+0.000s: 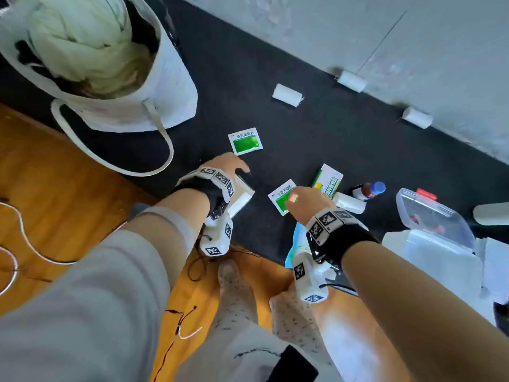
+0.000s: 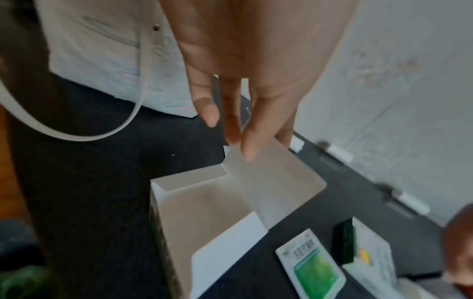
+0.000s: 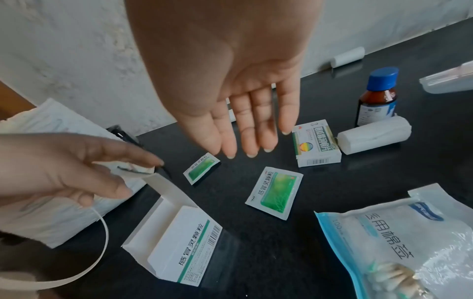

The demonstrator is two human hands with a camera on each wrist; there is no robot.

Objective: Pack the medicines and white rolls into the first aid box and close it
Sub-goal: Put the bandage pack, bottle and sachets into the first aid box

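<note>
**Two sachets loose, carton held open**

Left hand point(image 3: 76, 168) pinched the flap of the empty carton point(image 3: 176, 246); right hand point(image 3: 230, 91) hovered flat and released over the near sachet point(image 3: 275, 192). The far sachet point(image 1: 245, 141) lay at 12 o'clock. Best, probably, to slide each sachet off the mat edge-first, keep the flap back, then feed it in. The first aid box point(image 1: 429, 216) stood open at 3 o'clock.

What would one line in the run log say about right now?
left hand: holds flap of open medicine carton | right hand: open, above nearer green sachet | first aid box: open | white rolls: unpacked
</note>
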